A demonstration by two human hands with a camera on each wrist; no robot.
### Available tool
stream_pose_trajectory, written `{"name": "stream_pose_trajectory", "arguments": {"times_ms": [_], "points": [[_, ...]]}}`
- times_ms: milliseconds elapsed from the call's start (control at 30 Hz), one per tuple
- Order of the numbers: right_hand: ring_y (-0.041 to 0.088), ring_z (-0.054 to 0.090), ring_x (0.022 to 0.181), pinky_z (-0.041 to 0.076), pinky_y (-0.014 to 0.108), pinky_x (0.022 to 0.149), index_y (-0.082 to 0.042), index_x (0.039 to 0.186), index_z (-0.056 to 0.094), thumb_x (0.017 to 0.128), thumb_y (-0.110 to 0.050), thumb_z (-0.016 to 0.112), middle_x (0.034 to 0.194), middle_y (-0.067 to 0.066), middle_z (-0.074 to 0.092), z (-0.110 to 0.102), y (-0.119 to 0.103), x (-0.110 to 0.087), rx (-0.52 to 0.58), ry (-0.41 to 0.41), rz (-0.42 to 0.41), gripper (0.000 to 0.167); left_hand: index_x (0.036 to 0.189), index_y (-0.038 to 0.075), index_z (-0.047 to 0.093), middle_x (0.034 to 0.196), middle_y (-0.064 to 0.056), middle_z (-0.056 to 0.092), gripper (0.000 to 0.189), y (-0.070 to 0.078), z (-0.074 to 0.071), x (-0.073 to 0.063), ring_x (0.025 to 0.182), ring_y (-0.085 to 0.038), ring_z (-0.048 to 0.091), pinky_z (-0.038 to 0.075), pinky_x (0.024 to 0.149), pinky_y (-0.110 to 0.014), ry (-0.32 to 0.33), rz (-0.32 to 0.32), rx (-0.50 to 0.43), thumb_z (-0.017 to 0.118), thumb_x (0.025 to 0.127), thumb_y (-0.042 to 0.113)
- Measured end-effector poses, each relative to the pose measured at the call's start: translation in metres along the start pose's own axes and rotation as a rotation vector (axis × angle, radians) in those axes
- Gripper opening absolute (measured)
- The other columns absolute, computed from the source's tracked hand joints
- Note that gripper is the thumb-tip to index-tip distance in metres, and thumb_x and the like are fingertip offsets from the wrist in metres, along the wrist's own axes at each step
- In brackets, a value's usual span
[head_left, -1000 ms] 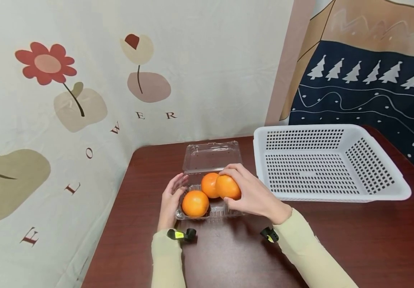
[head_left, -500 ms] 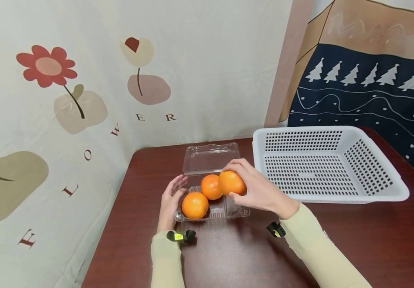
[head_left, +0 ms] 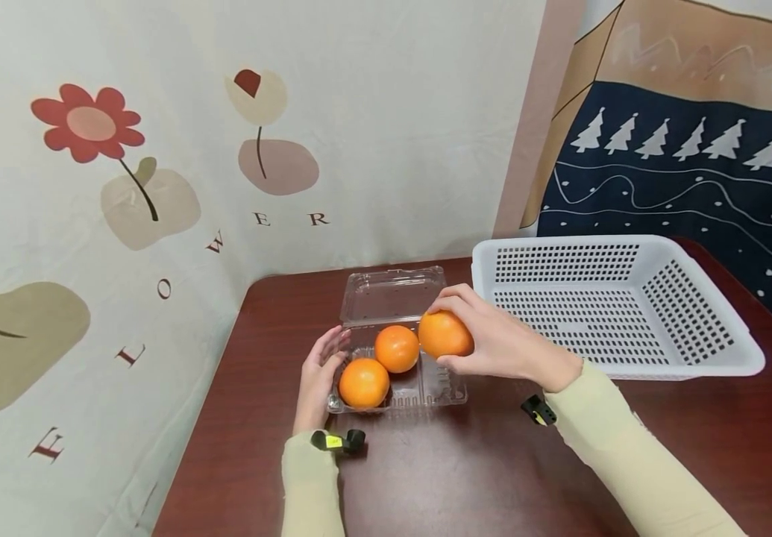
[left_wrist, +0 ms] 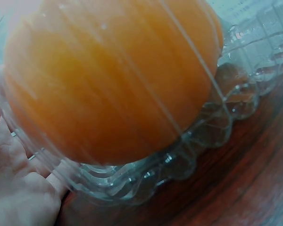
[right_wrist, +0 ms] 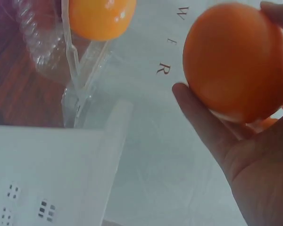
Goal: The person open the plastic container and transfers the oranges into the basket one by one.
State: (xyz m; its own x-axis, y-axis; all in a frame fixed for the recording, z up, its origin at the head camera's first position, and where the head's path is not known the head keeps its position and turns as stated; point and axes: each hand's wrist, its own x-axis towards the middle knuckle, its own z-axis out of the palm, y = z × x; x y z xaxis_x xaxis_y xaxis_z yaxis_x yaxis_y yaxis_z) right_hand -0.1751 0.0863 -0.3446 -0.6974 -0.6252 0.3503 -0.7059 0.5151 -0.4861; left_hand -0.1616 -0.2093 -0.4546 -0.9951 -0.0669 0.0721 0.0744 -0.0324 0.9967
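My right hand (head_left: 503,343) grips an orange (head_left: 449,333) between thumb and fingers, above the right part of a clear plastic clamshell box (head_left: 442,389). In the right wrist view the held orange (right_wrist: 236,61) fills the upper right. Two more oranges lie in the box, one at the front left (head_left: 364,383) and one in the middle (head_left: 397,349). My left hand (head_left: 317,377) rests against the box's left side, its fingers loosely extended along the wall. The left wrist view shows the front-left orange (left_wrist: 118,84) close up through the ribbed plastic.
The box's clear lid (head_left: 394,294) is folded back toward the wall. A white perforated basket (head_left: 580,369) stands to the right on the dark red table (head_left: 426,477). Printed cloth (head_left: 386,149) hangs behind the table.
My right hand has lifted the orange up and to the right, away from the middle orange. The left hand and the box stay in place.
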Motion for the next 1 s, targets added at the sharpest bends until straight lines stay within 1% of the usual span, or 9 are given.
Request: {"name": "stream_pose_trajectory", "arguments": {"times_ms": [133, 267, 367, 467, 567, 667, 733, 867, 1000], "points": [[0.002, 0.047, 0.087, 0.046, 0.022, 0.069, -0.03, 0.113, 0.047, 0.069, -0.046, 0.069, 0.114, -0.016, 0.037, -0.005, 0.002, 0.001, 0.01, -0.028, -0.007, 0.052, 0.132, 0.008, 0.04, 0.13, -0.012, 0.046, 0.042, -0.001, 0.0, 0.001, 0.12, -0.025, 0.041, 0.037, 0.096, -0.029, 0.002, -0.002, 0.003, 0.043, 0.091, 0.0], [0.003, 0.048, 0.086, 0.046, 0.023, 0.068, -0.03, 0.113, 0.046, 0.069, -0.054, 0.066, 0.114, -0.015, 0.038, -0.009, 0.003, 0.003, -0.015, -0.053, 0.004, 0.055, 0.132, 0.008, 0.04, 0.13, -0.011, 0.047, 0.042, -0.003, -0.001, 0.002, 0.12, -0.024, 0.042, 0.035, 0.098, -0.034, 0.003, -0.004, 0.006, 0.042, 0.091, -0.001], [0.003, 0.049, 0.082, 0.046, 0.022, 0.066, -0.03, 0.113, 0.045, 0.069, -0.059, 0.063, 0.113, -0.016, 0.039, -0.012, 0.004, 0.004, -0.053, -0.063, 0.008, 0.056, 0.132, 0.008, 0.04, 0.129, -0.011, 0.047, 0.043, -0.004, -0.001, 0.003, 0.12, -0.024, 0.042, 0.036, 0.097, -0.031, 0.002, -0.002, 0.002, 0.042, 0.091, -0.002], [0.003, 0.05, 0.079, 0.045, 0.021, 0.064, -0.031, 0.112, 0.045, 0.068, -0.06, 0.063, 0.111, -0.017, 0.041, -0.015, 0.005, 0.005, -0.086, -0.066, 0.003, 0.056, 0.132, 0.008, 0.041, 0.129, -0.012, 0.047, 0.042, -0.004, -0.001, 0.003, 0.12, -0.025, 0.042, 0.038, 0.095, -0.027, 0.002, 0.001, -0.003, 0.042, 0.091, -0.002], [0.003, 0.05, 0.08, 0.045, 0.022, 0.065, -0.03, 0.112, 0.046, 0.067, -0.065, 0.06, 0.11, -0.017, 0.042, -0.019, 0.007, 0.006, -0.122, -0.06, -0.006, 0.059, 0.131, 0.008, 0.041, 0.13, -0.012, 0.047, 0.042, -0.003, -0.001, 0.001, 0.12, -0.026, 0.041, 0.038, 0.094, -0.026, 0.002, 0.004, -0.006, 0.041, 0.091, -0.002], [0.004, 0.05, 0.081, 0.045, 0.023, 0.065, -0.027, 0.113, 0.046, 0.066, -0.068, 0.057, 0.109, -0.015, 0.043, -0.022, 0.007, 0.007, -0.145, -0.055, -0.001, 0.064, 0.132, 0.008, 0.041, 0.13, -0.012, 0.046, 0.042, -0.002, -0.002, 0.0, 0.121, -0.026, 0.041, 0.038, 0.095, -0.027, 0.0, 0.003, -0.004, 0.041, 0.091, -0.002], [0.004, 0.05, 0.081, 0.046, 0.023, 0.066, -0.026, 0.114, 0.045, 0.066, -0.069, 0.056, 0.109, -0.015, 0.043, -0.026, 0.007, 0.008, -0.154, -0.062, 0.007, 0.065, 0.131, 0.008, 0.041, 0.13, -0.012, 0.046, 0.042, -0.002, -0.002, -0.001, 0.12, -0.026, 0.041, 0.038, 0.095, -0.027, 0.002, 0.0, -0.001, 0.041, 0.091, -0.002], [0.004, 0.049, 0.081, 0.045, 0.022, 0.067, -0.026, 0.115, 0.045, 0.068, -0.066, 0.058, 0.11, -0.014, 0.043, -0.034, 0.007, 0.01, -0.174, -0.079, 0.007, 0.064, 0.131, 0.009, 0.041, 0.13, -0.011, 0.047, 0.042, -0.003, -0.003, 0.0, 0.12, -0.025, 0.041, 0.038, 0.094, -0.025, 0.003, -0.002, 0.0, 0.041, 0.091, -0.002], [0.005, 0.05, 0.082, 0.045, 0.024, 0.068, -0.023, 0.116, 0.046, 0.069, -0.06, 0.062, 0.111, -0.011, 0.044, -0.04, 0.01, 0.012, -0.194, -0.079, -0.008, 0.062, 0.132, 0.01, 0.042, 0.129, -0.008, 0.048, 0.042, -0.01, -0.004, 0.004, 0.12, -0.023, 0.042, 0.038, 0.094, -0.025, -0.004, 0.009, -0.006, 0.042, 0.091, -0.001]]}}
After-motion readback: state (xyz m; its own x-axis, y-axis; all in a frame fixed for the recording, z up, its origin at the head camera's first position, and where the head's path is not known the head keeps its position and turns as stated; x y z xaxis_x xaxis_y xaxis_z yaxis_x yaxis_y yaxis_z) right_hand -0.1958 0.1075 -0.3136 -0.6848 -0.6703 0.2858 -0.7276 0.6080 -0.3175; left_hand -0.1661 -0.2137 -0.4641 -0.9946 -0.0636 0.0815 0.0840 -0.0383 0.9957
